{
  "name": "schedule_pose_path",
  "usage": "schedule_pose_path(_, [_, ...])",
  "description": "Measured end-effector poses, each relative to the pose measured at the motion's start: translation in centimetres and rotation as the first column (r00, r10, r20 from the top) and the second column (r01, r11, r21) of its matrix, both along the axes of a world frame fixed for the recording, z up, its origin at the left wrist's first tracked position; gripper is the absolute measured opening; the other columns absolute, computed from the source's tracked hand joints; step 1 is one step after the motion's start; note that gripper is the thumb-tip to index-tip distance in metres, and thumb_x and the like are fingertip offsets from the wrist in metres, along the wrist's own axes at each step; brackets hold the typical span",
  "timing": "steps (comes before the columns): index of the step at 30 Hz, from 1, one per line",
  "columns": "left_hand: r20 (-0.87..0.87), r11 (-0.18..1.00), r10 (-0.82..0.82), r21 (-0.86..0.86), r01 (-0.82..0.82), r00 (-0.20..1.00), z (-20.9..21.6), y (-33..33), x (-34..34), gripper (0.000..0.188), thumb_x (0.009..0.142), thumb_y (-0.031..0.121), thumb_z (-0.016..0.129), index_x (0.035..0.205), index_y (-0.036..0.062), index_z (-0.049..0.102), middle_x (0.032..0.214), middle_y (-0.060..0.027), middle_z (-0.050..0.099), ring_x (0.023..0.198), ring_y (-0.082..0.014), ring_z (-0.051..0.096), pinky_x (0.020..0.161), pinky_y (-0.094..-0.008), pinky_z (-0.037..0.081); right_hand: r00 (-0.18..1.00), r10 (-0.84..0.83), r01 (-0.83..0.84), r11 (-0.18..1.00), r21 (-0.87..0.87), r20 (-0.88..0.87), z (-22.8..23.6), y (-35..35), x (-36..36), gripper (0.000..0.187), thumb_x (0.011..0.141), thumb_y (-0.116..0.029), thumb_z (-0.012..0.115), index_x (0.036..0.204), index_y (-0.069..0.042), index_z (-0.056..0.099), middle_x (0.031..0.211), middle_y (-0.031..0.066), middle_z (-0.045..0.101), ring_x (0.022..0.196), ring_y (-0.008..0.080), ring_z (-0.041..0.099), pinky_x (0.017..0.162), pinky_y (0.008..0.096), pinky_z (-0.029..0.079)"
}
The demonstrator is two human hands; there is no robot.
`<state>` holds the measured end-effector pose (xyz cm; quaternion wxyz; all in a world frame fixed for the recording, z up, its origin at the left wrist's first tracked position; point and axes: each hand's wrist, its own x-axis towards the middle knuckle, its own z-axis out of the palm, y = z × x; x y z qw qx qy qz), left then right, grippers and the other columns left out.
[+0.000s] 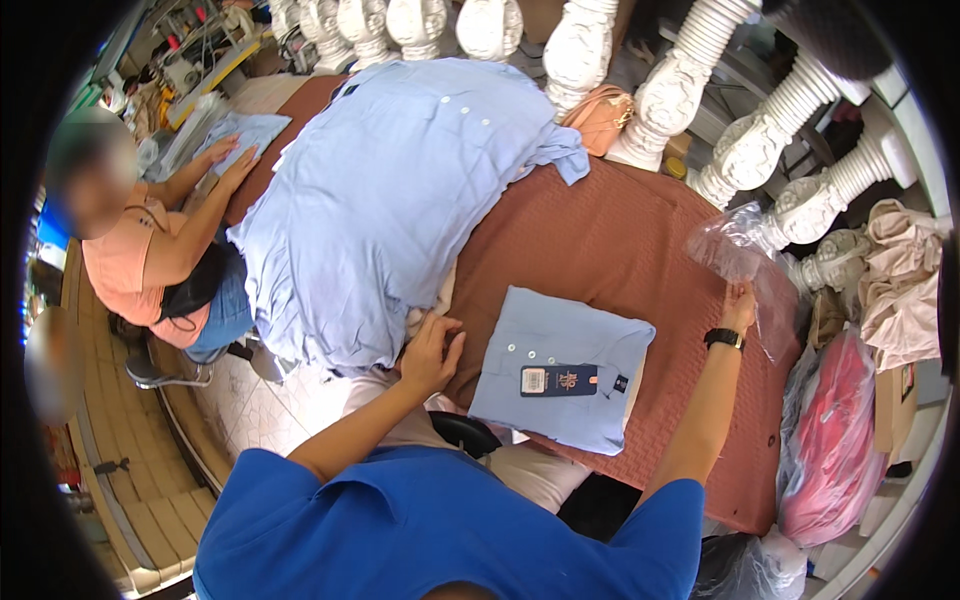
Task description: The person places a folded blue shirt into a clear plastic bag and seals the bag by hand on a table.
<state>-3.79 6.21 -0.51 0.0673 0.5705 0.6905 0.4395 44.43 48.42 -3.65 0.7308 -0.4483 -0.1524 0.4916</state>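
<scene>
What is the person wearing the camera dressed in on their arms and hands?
Short bright blue sleeves end above the elbows, leaving both forearms bare. The right wrist carries a black watch with a dark band. The left hand and right hand are bare, with no gloves.

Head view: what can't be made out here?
- Right hand: its fingers pinch a clear plastic bag, whose lower edge blurs into glare.
- Left hand: its fingertips are hidden among the pile of light blue shirts.
- Folded light blue shirt: the print on its dark tag is too small.
</scene>
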Motion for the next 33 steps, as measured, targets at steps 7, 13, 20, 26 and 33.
schedule_pose_path(7, [0.125, 0.997, -0.067, -0.019, 0.07, 0.99, 0.3, -0.2, -0.4, 0.018, 0.096, 0.007, 0.064, 0.113, 0.0042, 0.06, 0.1, -0.012, 0.059, 0.084, -0.0265, 0.062, 0.073, -0.0363, 0.05, 0.962, 0.273, -0.273, 0.962, 0.005, -0.011, 4.0, -12.8, -9.9, 0.032, 0.09, 0.016, 0.057, 0.121, 0.012, 0.053, 0.11, 0.016, 0.061, 0.103, 0.0287, 0.065, 0.1, 0.0481, 0.058])
schedule_pose_path(13, [0.357, 0.963, -0.249, 0.192, 0.19, 0.9, 1.6, 3.0, -0.2, 0.023, 0.098, 0.006, 0.063, 0.119, 0.0034, 0.057, 0.11, -0.0088, 0.054, 0.081, -0.0166, 0.056, 0.071, -0.0282, 0.047, 0.792, 0.603, -0.597, 0.798, -0.085, 0.095, 6.5, -16.5, -11.3, 0.049, 0.093, 0.01, 0.057, 0.141, 0.011, 0.047, 0.13, 0.0212, 0.06, 0.112, 0.0323, 0.064, 0.098, 0.0418, 0.059])
schedule_pose_path(20, [0.387, 0.951, -0.308, 0.164, 0.264, 0.869, 4.4, 7.9, -0.3, 0.037, 0.099, 0.015, 0.066, 0.131, 0.0034, 0.052, 0.119, -0.0099, 0.054, 0.089, -0.0144, 0.059, 0.075, -0.0271, 0.05, 0.717, 0.622, -0.597, 0.781, -0.185, 0.313, 10.9, -18.7, -18.7, 0.058, 0.089, 0.014, 0.058, 0.144, 0.015, 0.04, 0.136, 0.0244, 0.054, 0.109, 0.0334, 0.066, 0.095, 0.0407, 0.061])
schedule_pose_path(26, [0.849, 0.944, -0.101, -0.083, 0.32, 0.518, 1.0, 11.2, 1.2, 0.051, 0.096, 0.021, 0.071, 0.135, 0.0013, 0.044, 0.112, -0.0146, 0.06, 0.085, -0.0171, 0.065, 0.076, -0.0297, 0.055, 0.758, 0.599, -0.568, 0.801, -0.189, 0.26, 8.8, -17.9, -20.5, 0.059, 0.09, 0.015, 0.057, 0.146, 0.014, 0.039, 0.133, 0.0241, 0.053, 0.106, 0.0321, 0.066, 0.094, 0.0407, 0.062])
schedule_pose_path(33, [0.819, 0.881, -0.037, -0.244, 0.405, 0.572, 2.4, 12.0, 1.1, 0.054, 0.098, 0.025, 0.069, 0.146, 0.0169, 0.047, 0.099, -0.0063, 0.067, 0.078, -0.0124, 0.063, 0.067, -0.0266, 0.051, 0.359, 0.573, -0.534, 0.773, -0.342, 0.737, 8.3, -17.9, -18.9, 0.039, 0.092, -0.007, 0.069, 0.129, 0.001, 0.064, 0.101, 0.0114, 0.07, 0.09, 0.0197, 0.068, 0.077, 0.0322, 0.058])
